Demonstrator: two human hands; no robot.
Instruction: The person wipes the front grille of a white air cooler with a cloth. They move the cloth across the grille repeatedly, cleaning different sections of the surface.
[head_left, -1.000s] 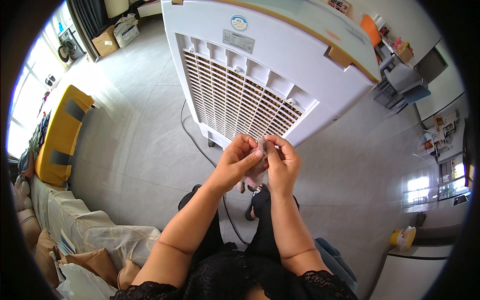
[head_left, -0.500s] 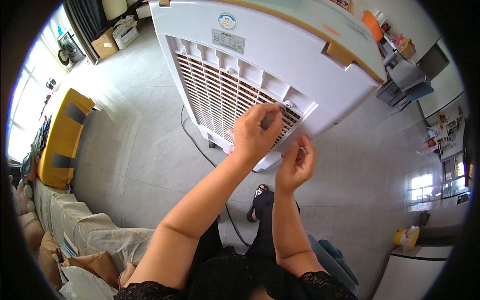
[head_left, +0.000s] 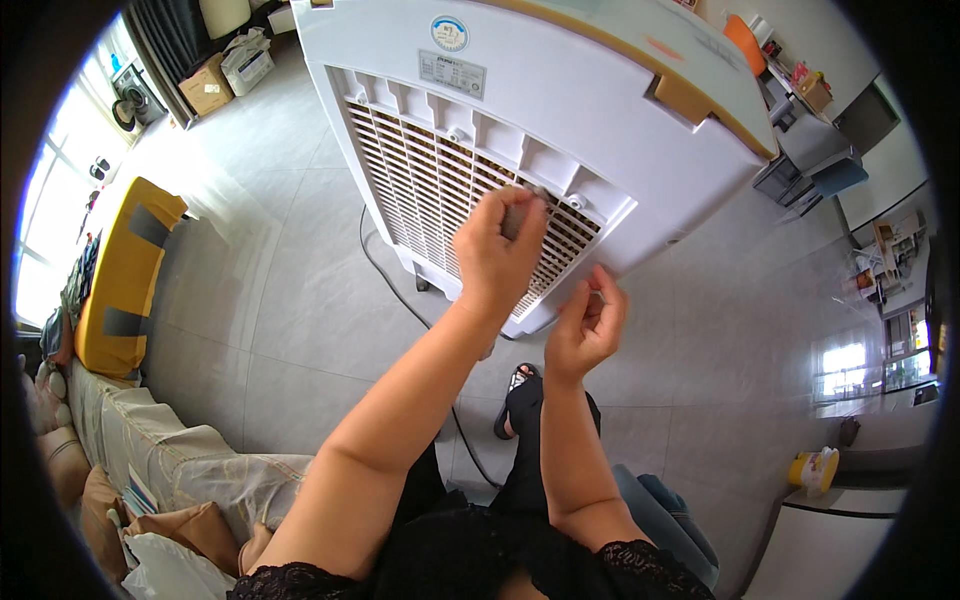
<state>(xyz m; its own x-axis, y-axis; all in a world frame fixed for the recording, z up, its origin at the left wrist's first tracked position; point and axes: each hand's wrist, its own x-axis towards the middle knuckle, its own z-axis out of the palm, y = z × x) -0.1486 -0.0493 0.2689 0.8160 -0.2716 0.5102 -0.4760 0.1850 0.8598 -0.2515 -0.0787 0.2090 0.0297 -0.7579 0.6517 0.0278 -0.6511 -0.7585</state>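
A white air cooler with a slatted grille stands in front of me. My left hand is closed around a small grey wad, perhaps a cloth or pad. Its fingertips are at the upper right part of the grille, just left of a round white peg. Near the cooler's lower right edge is my right hand, fingers loosely curled and a little apart, one fingertip against the housing. I see nothing in that hand.
A black cord runs over the grey tiled floor past my feet. To the left are a yellow padded piece and a plastic-covered sofa. A yellow tub stands on a white cabinet at right.
My left hand has moved left along the grille with the grey wad, away from the peg. My right hand stays near the edge, almost unmoved. The view has shifted slightly.
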